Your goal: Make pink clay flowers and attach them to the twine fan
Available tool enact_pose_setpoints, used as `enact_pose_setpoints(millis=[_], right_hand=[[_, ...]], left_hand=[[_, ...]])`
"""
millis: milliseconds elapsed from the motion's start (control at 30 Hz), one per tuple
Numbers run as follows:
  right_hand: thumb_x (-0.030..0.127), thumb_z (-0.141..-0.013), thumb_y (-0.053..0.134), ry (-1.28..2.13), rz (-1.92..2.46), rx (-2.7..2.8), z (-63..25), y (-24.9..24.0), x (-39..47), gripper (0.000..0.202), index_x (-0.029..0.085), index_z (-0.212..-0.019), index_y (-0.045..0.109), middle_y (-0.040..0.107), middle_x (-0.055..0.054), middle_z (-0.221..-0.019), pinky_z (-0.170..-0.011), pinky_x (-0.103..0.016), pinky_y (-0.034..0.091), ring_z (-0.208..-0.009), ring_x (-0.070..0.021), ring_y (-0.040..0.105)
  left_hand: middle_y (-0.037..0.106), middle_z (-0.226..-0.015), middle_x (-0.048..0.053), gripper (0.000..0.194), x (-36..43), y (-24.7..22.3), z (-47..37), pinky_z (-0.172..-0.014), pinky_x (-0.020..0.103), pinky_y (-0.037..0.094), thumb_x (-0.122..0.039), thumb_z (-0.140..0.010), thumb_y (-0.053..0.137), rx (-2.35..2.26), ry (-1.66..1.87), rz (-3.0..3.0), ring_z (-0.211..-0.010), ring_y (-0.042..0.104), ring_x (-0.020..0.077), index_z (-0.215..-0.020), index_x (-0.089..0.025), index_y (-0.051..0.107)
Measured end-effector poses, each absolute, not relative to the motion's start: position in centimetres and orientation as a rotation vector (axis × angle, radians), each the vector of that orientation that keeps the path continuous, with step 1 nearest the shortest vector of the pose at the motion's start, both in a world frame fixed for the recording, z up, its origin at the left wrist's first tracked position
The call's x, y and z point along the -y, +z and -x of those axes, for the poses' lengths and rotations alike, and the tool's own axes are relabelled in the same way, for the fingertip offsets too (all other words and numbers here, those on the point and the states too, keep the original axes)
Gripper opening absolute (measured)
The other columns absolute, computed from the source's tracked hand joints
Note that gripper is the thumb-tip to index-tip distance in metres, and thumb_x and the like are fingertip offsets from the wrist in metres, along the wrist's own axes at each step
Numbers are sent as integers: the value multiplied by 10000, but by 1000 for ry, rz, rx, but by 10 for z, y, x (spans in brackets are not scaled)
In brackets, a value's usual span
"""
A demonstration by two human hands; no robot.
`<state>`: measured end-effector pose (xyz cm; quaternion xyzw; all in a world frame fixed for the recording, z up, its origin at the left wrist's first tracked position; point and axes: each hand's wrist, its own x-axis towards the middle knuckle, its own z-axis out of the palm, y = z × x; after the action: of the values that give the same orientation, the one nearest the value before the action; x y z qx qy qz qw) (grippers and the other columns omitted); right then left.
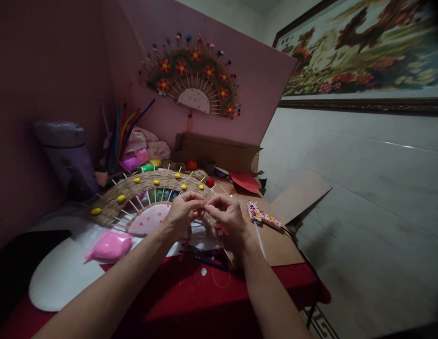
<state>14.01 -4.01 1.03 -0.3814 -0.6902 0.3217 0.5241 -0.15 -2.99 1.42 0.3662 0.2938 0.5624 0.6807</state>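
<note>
My left hand [185, 213] and my right hand [227, 217] meet at the centre, fingertips pinched round a small pink piece [211, 206]. Both are over the right part of a twine-wrapped fan frame [109, 200] with wooden sticks and yellow dots [156, 182]. The fan's half-round base [151, 219] is pale with red spots. A pink petal shape [221, 229] shows beside my right hand. Left of my left forearm lies a bag of pink clay [111, 246].
A floral glue gun [264, 217] rests on cardboard [282, 247] at the right. Scissors [208, 258] lie below my hands on the red cloth [169, 292]. A white disc [63, 275] and purple container [67, 157] are left. A finished fan [194, 77] stands behind.
</note>
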Motion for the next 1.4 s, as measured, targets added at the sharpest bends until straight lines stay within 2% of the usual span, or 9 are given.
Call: enact_pose_setpoints(millis=[100,200,300,467,600,700,967,1167,1400], right_hand=[[343,-713,652,1176,784,1494,-144,17,43,177,189,-664,578,497,32,-564,-477,-237,371,-498,-96,424],[362,-710,662,1271,636,1317,-146,21,44,215,191,-645,549,450,36,-567,-511,-250,401,-511,-92,410],[431,-727,660,1225,623,1226,-147,20,42,242,196,-734,603,467,26,-603,-540,-270,428,-550,-106,445],[411,-728,685,1135,789,1242,-144,16,41,225,212,-822,637,537,23,-638,-464,-240,391,-558,-114,487],[302,-667,745,1010,810,1279,-138,14,39,172,201,-753,635,568,33,-644,-483,-220,380,-555,-94,493],[267,-662,746,957,780,1323,-135,12,37,145,195,-704,628,572,38,-639,-531,-224,404,-564,-87,499],[252,-694,732,838,740,1405,-136,8,33,122,208,-712,619,575,34,-710,-593,-238,436,-641,-104,530],[262,-749,679,805,753,1516,-137,7,32,83,212,-809,650,591,11,-764,-613,-246,446,-697,-120,550],[271,-745,691,711,767,1511,-135,6,32,87,203,-730,638,567,13,-722,-613,-255,442,-669,-119,528]], left_hand=[[611,-603,10,258,29,15,3,-492,198,412,-112,-520,760,-601,1286,-825,-504,546,83,-752,-115,647],[609,-636,17,298,28,15,6,-506,189,408,-174,-566,777,-591,1301,-830,-536,541,75,-833,-95,669],[580,-612,7,252,28,16,8,-495,192,394,-266,-608,776,-580,1312,-836,-522,510,67,-747,-97,650],[631,-681,36,301,33,18,6,-478,184,366,-207,-526,816,-582,1239,-885,-519,501,65,-746,-111,633],[484,-511,-30,316,33,16,3,-398,159,248,-363,-600,786,-571,1208,-919,-428,377,32,-643,-118,590],[398,-435,-61,390,32,14,2,-361,166,168,-397,-570,802,-584,1154,-961,-372,288,21,-559,-136,512],[415,-449,-58,414,36,16,3,-361,168,155,-444,-618,766,-570,1071,-955,-358,268,12,-566,-141,488],[440,-423,-52,395,34,16,4,-342,172,134,-400,-547,814,-633,1153,-989,-333,282,16,-565,-135,521],[451,-443,-47,399,31,9,7,-338,174,99,-434,-608,775,-577,1077,-935,-327,238,3,-575,-136,512]])
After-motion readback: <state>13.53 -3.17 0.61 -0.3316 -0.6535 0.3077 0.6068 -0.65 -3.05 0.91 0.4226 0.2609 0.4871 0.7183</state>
